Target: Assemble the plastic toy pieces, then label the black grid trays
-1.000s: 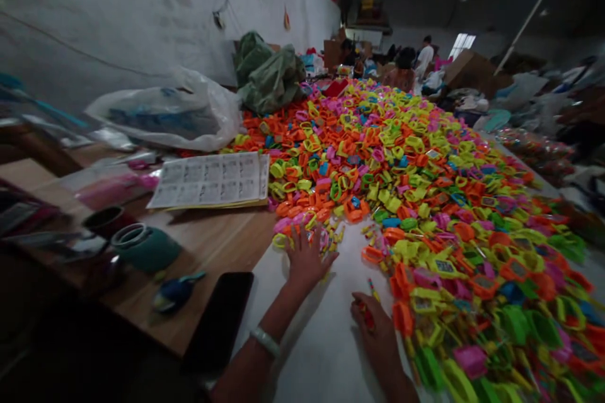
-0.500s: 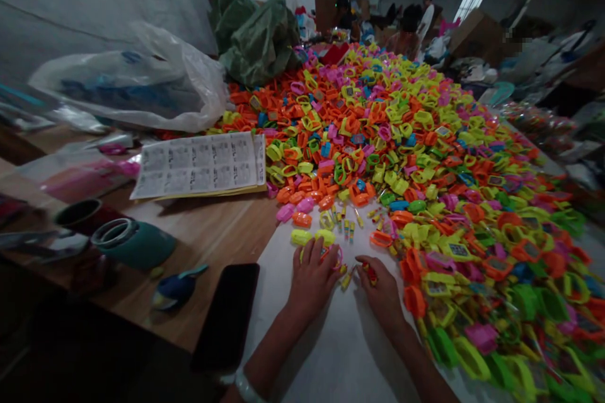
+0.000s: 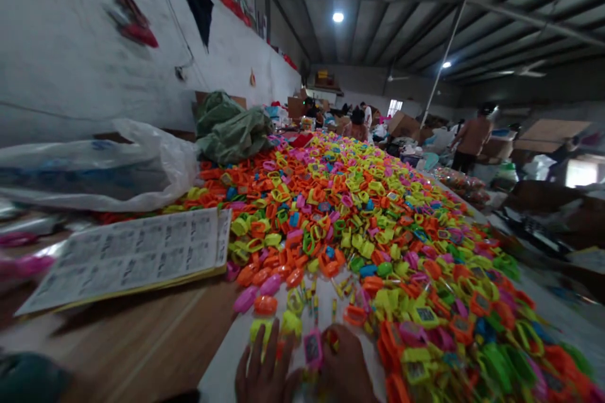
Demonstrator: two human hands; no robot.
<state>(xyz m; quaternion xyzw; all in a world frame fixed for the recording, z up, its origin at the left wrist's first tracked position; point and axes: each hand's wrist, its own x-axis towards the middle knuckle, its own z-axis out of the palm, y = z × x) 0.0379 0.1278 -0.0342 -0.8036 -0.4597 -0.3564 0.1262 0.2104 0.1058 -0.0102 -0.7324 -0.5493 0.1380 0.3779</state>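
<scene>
Low in the head view, my left hand [image 3: 265,365] lies over the white sheet with its fingers stretched out and spread. Its fingertips are at two yellow toy pieces [image 3: 290,323], with some orange showing between the fingers. My right hand [image 3: 350,365] is curled closed around a small red and yellow piece [image 3: 332,340], partly hidden by the fingers. Between both hands lies a pink toy watch [image 3: 312,348] with a dark square face. Several small yellow sticks [image 3: 316,305] lie just beyond. The area under my right palm is blurred and hidden.
A large heap of colourful plastic toy watches [image 3: 368,201] spreads ahead and right. To the left are printed sheets [image 3: 137,252], a clear plastic bag [image 3: 170,164] and a green cloth bundle [image 3: 236,132]. Farther back, a person [image 3: 472,138] stands among cardboard boxes.
The view has tilted up, so the wall and ceiling show and my hands sit lower in frame. My right hand has moved closer to my left, and the pink toy watch now shows between them.
</scene>
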